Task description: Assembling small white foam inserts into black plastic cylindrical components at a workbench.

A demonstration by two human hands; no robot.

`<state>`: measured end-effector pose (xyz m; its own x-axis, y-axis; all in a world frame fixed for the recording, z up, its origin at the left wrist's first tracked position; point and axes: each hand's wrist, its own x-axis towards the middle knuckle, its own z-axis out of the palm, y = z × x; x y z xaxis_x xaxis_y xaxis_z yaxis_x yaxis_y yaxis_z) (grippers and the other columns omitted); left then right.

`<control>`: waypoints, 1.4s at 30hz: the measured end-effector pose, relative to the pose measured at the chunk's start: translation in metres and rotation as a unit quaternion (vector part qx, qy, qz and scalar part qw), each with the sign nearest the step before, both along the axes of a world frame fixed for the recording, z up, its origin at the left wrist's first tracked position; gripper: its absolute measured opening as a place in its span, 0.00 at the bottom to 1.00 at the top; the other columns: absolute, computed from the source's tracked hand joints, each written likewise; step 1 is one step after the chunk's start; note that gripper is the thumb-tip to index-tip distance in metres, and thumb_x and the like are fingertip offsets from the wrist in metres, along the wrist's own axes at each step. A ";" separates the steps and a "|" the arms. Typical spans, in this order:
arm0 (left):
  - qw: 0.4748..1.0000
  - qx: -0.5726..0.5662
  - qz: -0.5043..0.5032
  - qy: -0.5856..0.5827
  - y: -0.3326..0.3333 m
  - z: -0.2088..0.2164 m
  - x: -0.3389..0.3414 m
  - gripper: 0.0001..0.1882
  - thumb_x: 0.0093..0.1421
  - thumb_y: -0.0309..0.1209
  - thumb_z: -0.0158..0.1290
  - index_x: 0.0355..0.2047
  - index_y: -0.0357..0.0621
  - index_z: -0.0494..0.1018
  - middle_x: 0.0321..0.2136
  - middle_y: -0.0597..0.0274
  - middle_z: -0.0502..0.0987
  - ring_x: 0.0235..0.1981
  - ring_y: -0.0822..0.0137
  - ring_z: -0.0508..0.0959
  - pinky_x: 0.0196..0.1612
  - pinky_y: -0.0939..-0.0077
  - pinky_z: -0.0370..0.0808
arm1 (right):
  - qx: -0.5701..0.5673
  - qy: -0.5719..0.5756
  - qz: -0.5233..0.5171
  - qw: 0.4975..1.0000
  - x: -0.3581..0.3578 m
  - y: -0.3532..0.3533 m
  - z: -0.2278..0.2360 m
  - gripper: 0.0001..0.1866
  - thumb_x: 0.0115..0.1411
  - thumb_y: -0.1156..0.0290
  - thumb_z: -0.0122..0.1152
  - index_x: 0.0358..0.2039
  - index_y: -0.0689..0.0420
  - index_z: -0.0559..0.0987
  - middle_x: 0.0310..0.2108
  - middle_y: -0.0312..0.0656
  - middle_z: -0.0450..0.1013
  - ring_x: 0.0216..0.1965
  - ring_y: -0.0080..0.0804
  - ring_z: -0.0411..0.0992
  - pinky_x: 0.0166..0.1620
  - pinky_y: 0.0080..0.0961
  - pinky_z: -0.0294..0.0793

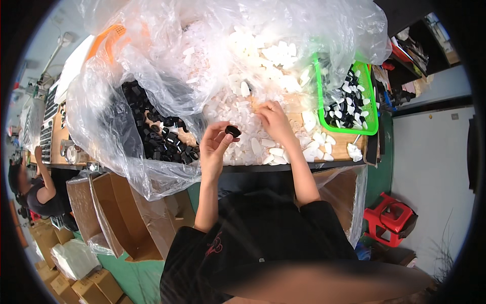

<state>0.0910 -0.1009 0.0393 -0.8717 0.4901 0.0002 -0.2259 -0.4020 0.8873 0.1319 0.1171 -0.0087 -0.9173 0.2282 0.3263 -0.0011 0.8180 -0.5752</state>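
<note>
My left hand point(214, 144) pinches a small black cap-like part point(233, 131) between thumb and fingers, above the table's front edge. To its right, my right hand point(274, 120) reaches into a wide heap of white and translucent plastic pieces point(238, 114). The fingers of that hand are bent and pressed together at the heap; whatever they may hold is hidden. Left of my left hand, many black parts point(169, 144) lie in a clear plastic bag point(109, 124).
A green basket point(374, 114) with black and white pieces stands at the right. Clear plastic sheeting point(167, 30) covers the back. Below the table are open cardboard boxes point(129, 215); a red stool point(392, 218) stands at the right. Another person point(43, 192) works at far left.
</note>
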 end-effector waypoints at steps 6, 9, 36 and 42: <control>0.999 -0.015 -0.025 0.021 0.007 -0.001 0.006 0.14 0.63 0.19 0.53 0.50 0.35 0.72 0.44 0.56 0.78 0.45 0.66 0.78 0.50 0.68 0.78 | -0.118 0.058 -0.171 0.977 -0.033 0.056 0.006 0.06 0.62 0.74 0.56 0.36 0.61 0.79 0.41 0.46 0.73 0.45 0.47 0.71 0.46 0.39 0.73; 0.999 0.003 -0.038 0.002 0.012 -0.004 0.010 0.15 0.63 0.19 0.53 0.51 0.34 0.72 0.43 0.57 0.78 0.45 0.65 0.79 0.52 0.68 0.77 | 0.084 0.101 -0.268 0.954 -0.042 0.078 -0.011 0.07 0.61 0.75 0.58 0.39 0.60 0.79 0.43 0.46 0.72 0.40 0.42 0.73 0.42 0.30 0.74; 1.000 0.001 -0.005 0.016 0.031 0.010 0.018 0.13 0.64 0.18 0.53 0.49 0.34 0.74 0.47 0.60 0.72 0.46 0.67 0.78 0.51 0.69 0.78 | -0.204 0.197 -0.033 0.958 0.036 -0.059 0.081 0.10 0.53 0.80 0.69 0.36 0.60 0.78 0.38 0.42 0.79 0.34 0.33 0.78 0.37 0.23 0.78; 1.000 0.001 0.004 0.013 0.029 0.009 0.019 0.13 0.65 0.19 0.51 0.50 0.35 0.75 0.45 0.61 0.72 0.45 0.70 0.77 0.50 0.74 0.78 | -0.160 0.192 -0.022 0.968 0.036 -0.061 0.079 0.10 0.52 0.80 0.69 0.33 0.60 0.77 0.37 0.42 0.79 0.37 0.38 0.78 0.40 0.28 0.77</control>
<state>0.1102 -0.0714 0.0487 -0.8753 0.4830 0.0229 -0.2002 -0.4051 0.8921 0.1682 0.0565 0.0703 -0.7294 0.4102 0.5474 -0.2350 0.6014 -0.7637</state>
